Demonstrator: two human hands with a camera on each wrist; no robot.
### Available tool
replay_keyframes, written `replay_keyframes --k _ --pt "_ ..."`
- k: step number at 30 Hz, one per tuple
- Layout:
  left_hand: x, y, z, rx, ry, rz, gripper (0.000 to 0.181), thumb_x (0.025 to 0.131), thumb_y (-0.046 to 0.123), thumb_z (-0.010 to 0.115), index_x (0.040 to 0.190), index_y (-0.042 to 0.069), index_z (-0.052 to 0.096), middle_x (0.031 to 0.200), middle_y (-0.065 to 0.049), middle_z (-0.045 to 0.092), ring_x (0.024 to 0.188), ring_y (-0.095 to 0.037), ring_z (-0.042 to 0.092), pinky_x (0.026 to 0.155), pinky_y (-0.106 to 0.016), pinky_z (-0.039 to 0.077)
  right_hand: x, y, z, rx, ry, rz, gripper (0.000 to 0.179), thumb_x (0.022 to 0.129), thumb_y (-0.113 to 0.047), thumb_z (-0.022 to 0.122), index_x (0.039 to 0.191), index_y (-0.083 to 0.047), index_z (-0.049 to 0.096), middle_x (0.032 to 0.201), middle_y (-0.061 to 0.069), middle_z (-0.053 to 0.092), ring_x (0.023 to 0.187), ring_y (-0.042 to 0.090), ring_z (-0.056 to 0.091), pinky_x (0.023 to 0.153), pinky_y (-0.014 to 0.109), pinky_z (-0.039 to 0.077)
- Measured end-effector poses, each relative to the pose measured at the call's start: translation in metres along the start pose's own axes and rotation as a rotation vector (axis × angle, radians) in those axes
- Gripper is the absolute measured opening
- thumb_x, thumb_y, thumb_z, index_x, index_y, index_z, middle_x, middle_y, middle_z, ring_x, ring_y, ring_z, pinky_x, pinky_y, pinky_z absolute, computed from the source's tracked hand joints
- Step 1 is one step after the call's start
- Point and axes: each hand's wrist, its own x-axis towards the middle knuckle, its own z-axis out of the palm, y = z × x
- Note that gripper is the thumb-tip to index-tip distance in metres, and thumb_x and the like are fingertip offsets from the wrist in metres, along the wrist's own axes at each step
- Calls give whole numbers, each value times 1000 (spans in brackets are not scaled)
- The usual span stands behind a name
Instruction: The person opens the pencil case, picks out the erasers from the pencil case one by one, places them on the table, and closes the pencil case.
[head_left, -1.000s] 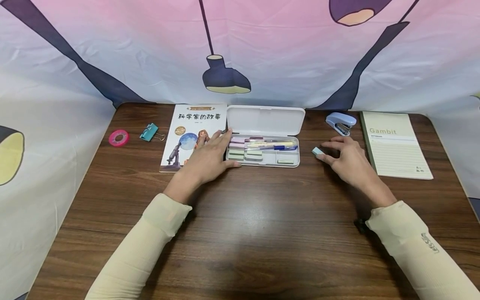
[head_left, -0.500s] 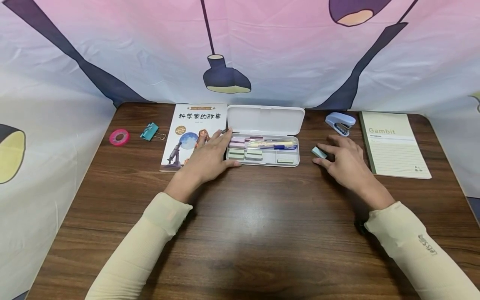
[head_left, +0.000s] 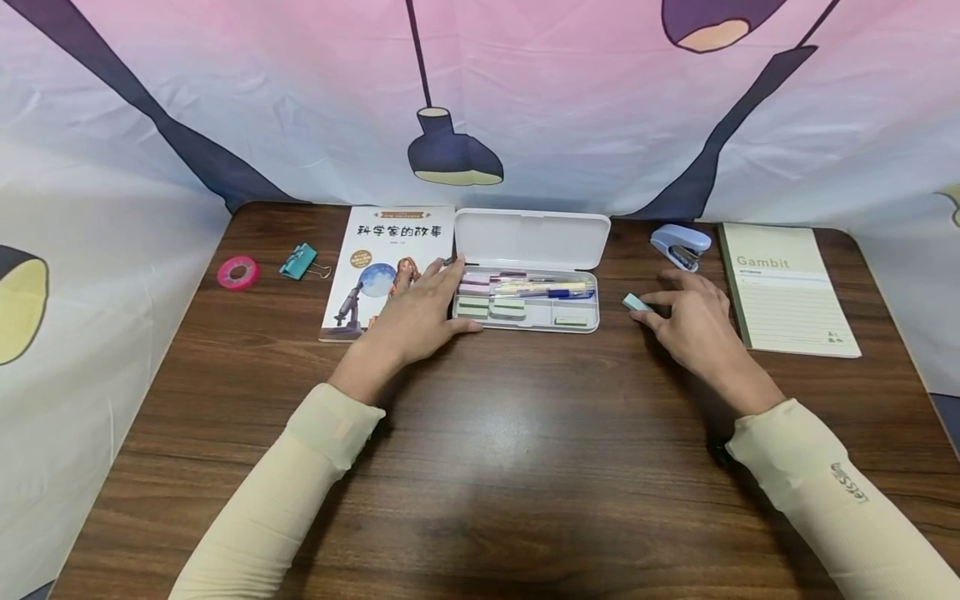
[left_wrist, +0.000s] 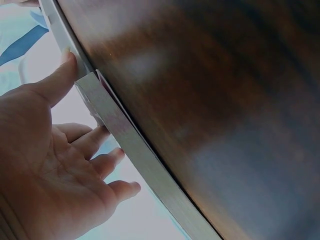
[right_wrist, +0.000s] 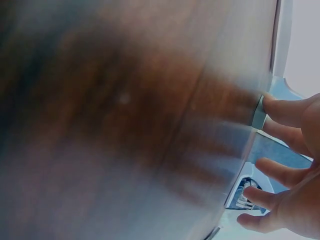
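Note:
My left hand point(head_left: 418, 321) lies partly over the picture-covered book point(head_left: 363, 308), at the left end of a white pencil case point(head_left: 532, 317). Its thumb touches the case's front left corner and the fingers reach along the left side. The case stands with its lid point(head_left: 531, 237) raised; inside are a blue-capped pen point(head_left: 570, 294), other pens, and several green and lilac blocks point(head_left: 472, 307). To the right of the case, my right hand point(head_left: 699, 321) pinches a small light-blue eraser point(head_left: 634, 302) between thumb and index finger, on the table. The right wrist view shows the eraser point(right_wrist: 259, 114) by the thumb tip.
A blue stapler point(head_left: 681, 245) sits just behind the right hand, with a Gambit notebook point(head_left: 795, 292) farther right. At the left are a pink tape roll point(head_left: 237, 272) and a teal binder clip point(head_left: 298, 262). A printed curtain hangs behind the wooden table point(head_left: 480, 483).
The right thumb and index finger loosened around the eraser, which turned slightly, and now pinch it again at about the same spot. My left hand and the pencil case have stayed still.

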Motion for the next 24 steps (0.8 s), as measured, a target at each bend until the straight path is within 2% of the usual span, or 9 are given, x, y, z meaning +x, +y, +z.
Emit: replay_keyframes --k 3,7,14,19,24 --pt "5 -10 10 8 19 17 110 107 65 72 186 17 12 194 -5 21 182 -34 19 149 -67 -1 0 1 -1 0 -14 -10 30 105 -13 83 126 8 83 164 38 56 157 63 43 125 88 28" --pt "8 -15 15 11 29 23 111 106 67 72 186 17 13 193 -5 23 182 -33 19 149 -66 -2 2 4 -3 -11 -35 -37 29 105 -12 82 127 7 83 164 38 56 157 64 43 126 88 28" --pt "7 -15 13 -5 32 19 110 106 64 74 186 17 15 193 -6 23 182 -33 19 149 -65 -3 8 8 -7 -41 -67 -98 27 104 -13 83 126 3 85 162 34 59 153 65 48 120 88 34" --pt "8 -16 14 0 27 18 110 106 64 74 186 17 14 194 -3 22 182 -32 19 149 -65 -4 10 9 -8 -45 -77 -109 29 105 -14 83 129 1 85 160 33 61 152 64 50 117 86 37" --pt "7 -14 12 -5 26 12 110 106 64 74 186 17 14 194 -4 22 182 -32 19 149 -66 -3 8 -2 -7 -5 -31 -156 33 103 -14 86 132 0 84 157 33 63 150 60 53 120 88 34"
